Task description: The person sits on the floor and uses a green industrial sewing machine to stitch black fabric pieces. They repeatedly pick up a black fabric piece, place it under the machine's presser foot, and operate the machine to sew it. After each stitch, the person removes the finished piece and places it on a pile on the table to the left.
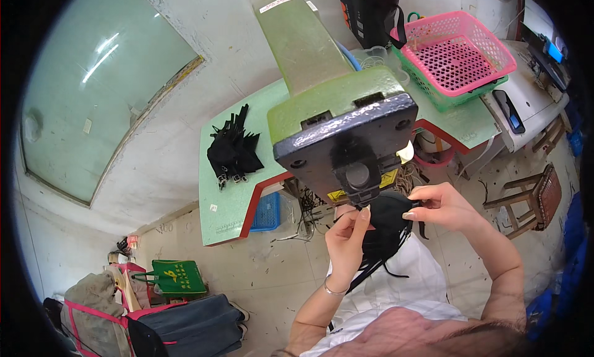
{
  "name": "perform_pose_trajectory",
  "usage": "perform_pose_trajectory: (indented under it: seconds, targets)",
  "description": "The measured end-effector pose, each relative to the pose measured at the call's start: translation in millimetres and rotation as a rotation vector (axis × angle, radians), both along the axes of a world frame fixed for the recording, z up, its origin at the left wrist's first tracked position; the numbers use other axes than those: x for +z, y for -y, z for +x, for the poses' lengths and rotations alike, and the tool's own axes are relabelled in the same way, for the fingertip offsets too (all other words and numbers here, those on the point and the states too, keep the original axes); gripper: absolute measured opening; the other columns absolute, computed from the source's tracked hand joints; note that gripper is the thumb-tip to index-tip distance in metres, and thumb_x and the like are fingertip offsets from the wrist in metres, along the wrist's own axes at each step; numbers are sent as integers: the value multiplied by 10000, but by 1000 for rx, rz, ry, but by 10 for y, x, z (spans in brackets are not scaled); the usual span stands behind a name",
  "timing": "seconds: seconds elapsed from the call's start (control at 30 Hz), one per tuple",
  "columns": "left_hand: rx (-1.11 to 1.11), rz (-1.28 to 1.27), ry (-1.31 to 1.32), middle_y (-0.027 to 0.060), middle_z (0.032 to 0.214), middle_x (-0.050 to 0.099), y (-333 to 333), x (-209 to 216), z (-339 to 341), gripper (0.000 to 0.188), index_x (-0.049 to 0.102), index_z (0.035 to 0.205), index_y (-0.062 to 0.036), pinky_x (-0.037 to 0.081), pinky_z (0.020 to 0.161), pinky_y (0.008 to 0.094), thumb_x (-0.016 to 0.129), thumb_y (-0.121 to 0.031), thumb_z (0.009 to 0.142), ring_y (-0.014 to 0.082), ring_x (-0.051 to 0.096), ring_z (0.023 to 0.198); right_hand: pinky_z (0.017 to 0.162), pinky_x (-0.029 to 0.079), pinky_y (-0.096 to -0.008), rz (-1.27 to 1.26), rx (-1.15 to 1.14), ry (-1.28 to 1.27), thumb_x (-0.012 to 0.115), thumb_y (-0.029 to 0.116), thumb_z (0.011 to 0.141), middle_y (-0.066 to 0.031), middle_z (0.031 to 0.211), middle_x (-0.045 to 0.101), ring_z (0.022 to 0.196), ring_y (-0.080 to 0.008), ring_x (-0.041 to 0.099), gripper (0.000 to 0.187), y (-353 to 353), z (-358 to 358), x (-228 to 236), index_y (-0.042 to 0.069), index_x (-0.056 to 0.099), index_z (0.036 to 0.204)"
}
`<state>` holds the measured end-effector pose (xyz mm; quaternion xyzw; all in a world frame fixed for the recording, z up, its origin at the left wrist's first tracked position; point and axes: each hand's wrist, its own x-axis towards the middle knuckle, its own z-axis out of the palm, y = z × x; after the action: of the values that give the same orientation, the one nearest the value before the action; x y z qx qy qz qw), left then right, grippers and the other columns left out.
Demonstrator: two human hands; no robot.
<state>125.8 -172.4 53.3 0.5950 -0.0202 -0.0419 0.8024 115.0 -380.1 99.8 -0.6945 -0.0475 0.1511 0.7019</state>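
Both my hands are closed on a black strappy piece, which looks like soft leather with thin straps hanging from it. Its exact kind I cannot make out. My left hand pinches its left side, right at the black tip of a green machine's head. My right hand pinches a strap end at its upper right. The machine's head covers part of the work spot. A pile of similar black strappy pieces with metal buckles lies on the green tabletop, to the left of the machine.
A pink basket sits in a green one on the table's right part, by a black bag and a phone. A wooden stool stands at right. Bags and a blue-grey bundle lie lower left.
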Motion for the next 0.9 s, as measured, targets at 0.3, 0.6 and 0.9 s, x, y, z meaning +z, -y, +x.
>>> perform_pose_trajectory:
  seconds: [0.3, 0.6, 0.9]
  targets:
    - [39, 70, 100, -11, 761, 574, -232, 21, 15, 134, 613, 905, 23, 440, 674, 184, 613, -107, 875, 40, 521, 688, 530, 309, -187, -237, 169, 169, 715, 139, 765, 37, 665, 502, 590, -33, 381, 295, -168, 395, 198, 12, 582, 995]
    - [-159, 262, 208, 23, 837, 633, -413, 219, 262, 179, 601, 927, 19, 459, 680, 191, 694, -62, 797, 51, 557, 759, 571, 366, -226, -173, 384, 189, 749, 176, 749, 40, 657, 477, 620, -55, 425, 267, -245, 832, 274, 13, 553, 830]
    - [-123, 334, 307, -5, 822, 609, -499, 53, 337, 173, 599, 941, 18, 419, 626, 168, 681, -28, 796, 32, 519, 712, 670, 393, -211, -262, 541, 14, 762, 271, 731, 10, 754, 620, 716, -66, 526, 282, -143, 1017, 133, 21, 671, 825]
